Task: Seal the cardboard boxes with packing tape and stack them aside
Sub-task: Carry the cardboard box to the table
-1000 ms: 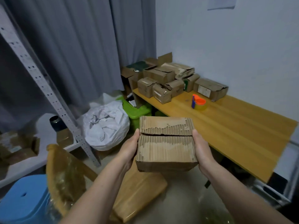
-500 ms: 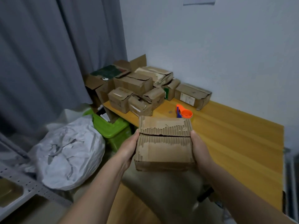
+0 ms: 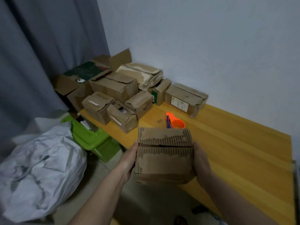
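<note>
Left hand (image 3: 128, 161) and right hand (image 3: 201, 164) grip one torn cardboard box (image 3: 164, 158) — flaps closed — above the table (image 3: 243, 153) edge.

One worn brown corrugated cardboard box (image 3: 164, 155) in hand. Roughly eight more battered brown cardboard boxes (image 3: 128, 93) piled at the far-left corner of the yellow wooden counter (image 3: 243, 153); exact count unclear. One orange plastic tape dispenser (image 3: 176, 122). One green plastic bin (image 3: 90, 137). One crumpled white plastic bag (image 3: 39, 169). Two hands.
</note>
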Tool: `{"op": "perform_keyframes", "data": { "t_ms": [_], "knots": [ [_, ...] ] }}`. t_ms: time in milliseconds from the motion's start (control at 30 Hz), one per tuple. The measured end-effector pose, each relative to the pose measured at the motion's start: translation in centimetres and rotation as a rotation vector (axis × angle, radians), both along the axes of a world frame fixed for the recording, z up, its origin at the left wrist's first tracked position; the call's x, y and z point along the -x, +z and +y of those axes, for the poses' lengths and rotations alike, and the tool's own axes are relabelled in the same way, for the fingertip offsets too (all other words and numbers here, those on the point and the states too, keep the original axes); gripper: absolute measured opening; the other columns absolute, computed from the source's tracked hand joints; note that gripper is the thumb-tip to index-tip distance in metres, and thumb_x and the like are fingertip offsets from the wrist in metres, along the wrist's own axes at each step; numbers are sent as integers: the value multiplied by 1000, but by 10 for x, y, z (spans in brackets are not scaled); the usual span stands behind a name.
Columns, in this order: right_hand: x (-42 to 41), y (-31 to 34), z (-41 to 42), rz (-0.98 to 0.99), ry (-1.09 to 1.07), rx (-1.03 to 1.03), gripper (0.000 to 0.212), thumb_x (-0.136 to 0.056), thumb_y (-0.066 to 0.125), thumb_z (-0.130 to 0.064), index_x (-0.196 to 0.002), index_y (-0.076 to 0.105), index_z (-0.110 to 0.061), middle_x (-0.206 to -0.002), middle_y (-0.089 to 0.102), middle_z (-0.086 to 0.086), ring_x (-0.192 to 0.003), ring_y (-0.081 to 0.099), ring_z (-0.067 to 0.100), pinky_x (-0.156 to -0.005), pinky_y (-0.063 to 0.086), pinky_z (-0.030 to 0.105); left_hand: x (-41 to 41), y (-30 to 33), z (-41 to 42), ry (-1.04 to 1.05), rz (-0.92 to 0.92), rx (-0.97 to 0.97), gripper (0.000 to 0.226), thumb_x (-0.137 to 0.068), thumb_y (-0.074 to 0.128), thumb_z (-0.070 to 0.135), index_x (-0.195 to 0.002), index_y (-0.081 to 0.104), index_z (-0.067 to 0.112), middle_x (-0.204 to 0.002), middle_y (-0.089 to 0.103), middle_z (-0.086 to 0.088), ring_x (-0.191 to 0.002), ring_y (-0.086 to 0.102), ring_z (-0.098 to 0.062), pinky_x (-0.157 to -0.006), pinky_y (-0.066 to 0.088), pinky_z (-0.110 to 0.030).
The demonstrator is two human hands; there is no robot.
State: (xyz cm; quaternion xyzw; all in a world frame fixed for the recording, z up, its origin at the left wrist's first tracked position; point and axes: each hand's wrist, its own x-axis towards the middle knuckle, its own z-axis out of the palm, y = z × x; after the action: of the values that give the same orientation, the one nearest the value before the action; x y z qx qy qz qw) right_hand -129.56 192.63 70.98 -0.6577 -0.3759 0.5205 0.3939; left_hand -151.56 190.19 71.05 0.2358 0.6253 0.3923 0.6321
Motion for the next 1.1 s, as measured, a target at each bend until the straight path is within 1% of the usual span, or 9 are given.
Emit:
{"op": "perform_keyframes", "data": {
  "t_ms": [133,200,300,367,500,633,767,933,1100],
  "knots": [
    [-44,-28,43,3,-26,49,80,-69,30,-86,-114,66,-29,-117,65,1,-112,58,24,-101,42,52,-39,-15,55,-48,13,70,60,-92,38,67,-112,71,21,-101,75,-4,-101,68,-23,-99,49,-41],
    [-72,-51,63,7,-63,82,88,-64,31,-91,-119,62,-30,-122,62,1,-115,56,25,-102,42,53,-59,-18,76,-92,25,91,58,-92,38,67,-106,73,23,-98,76,-3,-100,68,-23,-98,50,-41],
    [-96,-48,82,-58,-97,123,70,-77,35,-78,-111,64,-25,-113,64,3,-105,60,26,-93,47,53,-82,-19,101,-170,52,129,59,-89,38,71,-113,70,27,-108,73,-2,-106,65,-23,-101,48,-41],
    [-100,-30,85,-104,-112,140,51,-93,36,-56,-110,63,-16,-107,62,7,-95,59,24,-78,50,44,-92,-18,116,-220,73,133,61,-89,35,72,-118,67,29,-113,71,0,-109,62,-21,-101,47,-40],
    [-114,-25,88,-147,-121,188,37,-103,32,-31,-107,55,-3,-90,51,6,-76,50,15,-56,37,29,-108,-18,143,-327,124,161,64,-87,32,75,-118,66,30,-115,69,0,-111,61,-21,-96,48,-38],
    [-128,-34,95,-95,-219,232,37,-102,35,-33,-103,54,-1,-97,56,17,-83,58,30,-66,47,44,-121,-26,172,-483,202,139,52,-91,46,65,-130,57,31,-128,62,3,-118,57,-21,-101,46,-41],
    [-128,-40,102,-90,-307,253,32,-101,39,-31,-97,57,-5,-97,60,18,-87,60,34,-75,50,47,-127,-32,199,-681,282,147,49,-95,53,47,-137,50,21,-128,61,-2,-112,59,-22,-71,49,-28],
    [-104,-37,114,-127,-494,212,36,-100,41,-23,-94,62,6,-94,61,24,-86,58,36,-71,46,42,-103,-41,245,-927,277,186,37,-99,53,35,-130,57,16,-127,62,-6,-115,59,-25,-98,49,-40],
    [-69,-47,114,-192,-629,133,38,-98,48,-30,-87,57,5,-84,59,17,-82,56,32,-61,42,36,-97,-45,279,-992,271,116,34,-100,50,29,-133,55,23,-127,62,-1,-113,58,-20,-102,46,-40]
  ]
}}
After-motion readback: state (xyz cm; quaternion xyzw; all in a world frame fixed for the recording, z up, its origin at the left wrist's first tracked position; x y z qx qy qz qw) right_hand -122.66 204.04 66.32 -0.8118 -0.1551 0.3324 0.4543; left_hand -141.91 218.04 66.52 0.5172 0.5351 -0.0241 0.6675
